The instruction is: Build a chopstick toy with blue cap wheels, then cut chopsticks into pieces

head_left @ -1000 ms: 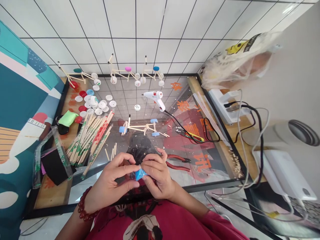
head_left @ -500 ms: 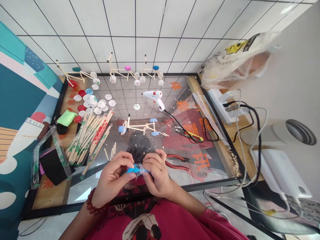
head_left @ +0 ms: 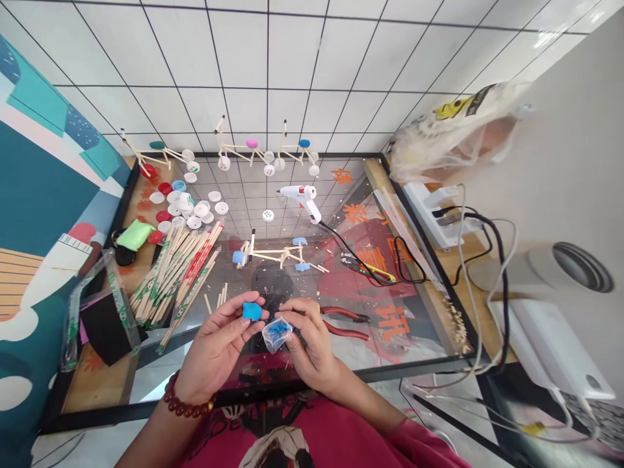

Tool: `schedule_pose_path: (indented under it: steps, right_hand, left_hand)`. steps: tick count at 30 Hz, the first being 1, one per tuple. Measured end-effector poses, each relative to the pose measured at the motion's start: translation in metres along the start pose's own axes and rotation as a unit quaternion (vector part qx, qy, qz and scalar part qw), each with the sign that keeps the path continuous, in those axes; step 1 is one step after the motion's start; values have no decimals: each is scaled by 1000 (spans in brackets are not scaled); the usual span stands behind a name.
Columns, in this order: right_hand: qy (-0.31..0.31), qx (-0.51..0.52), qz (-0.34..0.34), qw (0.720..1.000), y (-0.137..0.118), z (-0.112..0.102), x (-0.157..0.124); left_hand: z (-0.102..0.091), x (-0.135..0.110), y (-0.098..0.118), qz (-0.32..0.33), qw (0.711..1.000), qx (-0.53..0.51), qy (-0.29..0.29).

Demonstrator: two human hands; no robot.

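A lump of blue modelling clay (head_left: 252, 311) is pinched between the thumb and fingers of my left hand (head_left: 221, 341). Beside it, my right hand (head_left: 312, 338) grips a small clear plastic bag (head_left: 277, 334) with bits of blue clay inside. The lump and the bag are apart. Just beyond my hands lies a tricycle-like model of sticks (head_left: 273, 254) with light blue bottle caps as wheels. Red-handled pliers (head_left: 346, 324) rest to the right of my right hand, their handles partly hidden by it.
A white glue gun (head_left: 302, 200) lies on the glass table, its black cord trailing right. Bundled chopsticks (head_left: 178, 273), bottle caps (head_left: 194, 222) and a green packet (head_left: 135, 235) are at left. Finished stick models (head_left: 244, 153) stand along the wall. A yellow-handled cutter (head_left: 377, 271) lies right.
The blue clay has come out of the plastic bag and is now in my left hand. My hands have moved apart, the bag staying in the right one. The view has tilted slightly upward.
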State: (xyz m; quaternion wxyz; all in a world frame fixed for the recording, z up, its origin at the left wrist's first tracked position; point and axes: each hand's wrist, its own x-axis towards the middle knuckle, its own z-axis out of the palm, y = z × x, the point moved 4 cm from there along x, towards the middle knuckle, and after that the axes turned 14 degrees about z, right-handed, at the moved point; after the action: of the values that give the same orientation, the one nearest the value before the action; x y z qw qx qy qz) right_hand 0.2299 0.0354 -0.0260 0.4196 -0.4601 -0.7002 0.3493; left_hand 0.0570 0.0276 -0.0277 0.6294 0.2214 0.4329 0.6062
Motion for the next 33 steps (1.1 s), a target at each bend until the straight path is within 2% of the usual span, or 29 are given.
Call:
schedule_pose_path:
  steps: [3,5,7,9,10,13,15,20,26,33]
  right_hand:
    - [-19,28,3,999,0,1,0]
    - [-32,53,7,998,0,2,1]
    - [-35,68,15,997,0,3,1]
    - [-32,60,17,998,0,4,0]
    - [-32,45,17,998,-1,5,0]
    - [-31,-15,24,999,0,8,-2]
    - [-22,-42,23,999,1,8,-2]
    - [2,-88,-51,995,1,8,-1]
    - [16,-111,-105,988,1,7,-2]
    - [-6,-164,-141,976,-5,10,-3]
  left_hand:
    - [-4,-3,5,99,992,78,-22]
    - [-4,-8,15,185,970,141,-66]
    - [-1,-14,22,231,939,217,-131]
    - [2,-18,21,218,914,282,-191]
    - [2,-18,18,197,911,299,-203]
    - [-2,-13,7,147,932,285,-169]
    - [-4,-8,-1,145,938,280,-143]
    - [-5,-4,-7,181,907,346,-158]
    - [5,-12,6,264,822,465,-196]
    - [25,-21,11,324,692,583,-278]
